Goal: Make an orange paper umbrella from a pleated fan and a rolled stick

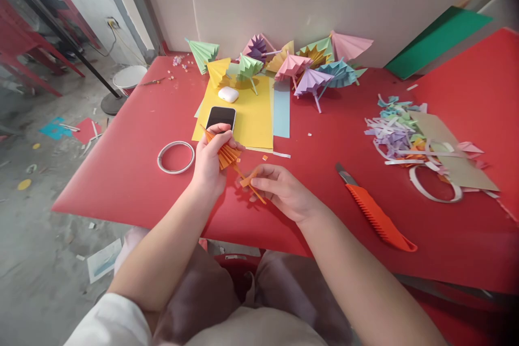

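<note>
An orange pleated paper umbrella is folded together in my left hand, whose fingers wrap round its pleats. Its thin orange stick points down to the right. At that stick my right hand pinches a small orange paper strip between thumb and fingertips; whether the strip is wound round the stick I cannot tell. Just beyond my left hand lies a phone on yellow paper sheets. A roll of white tape lies left of my left hand.
Several finished paper umbrellas stand along the back wall. An orange utility knife lies at the right with its blade out. Beyond it are paper scraps and another tape ring. A white earbud case rests on the yellow sheets.
</note>
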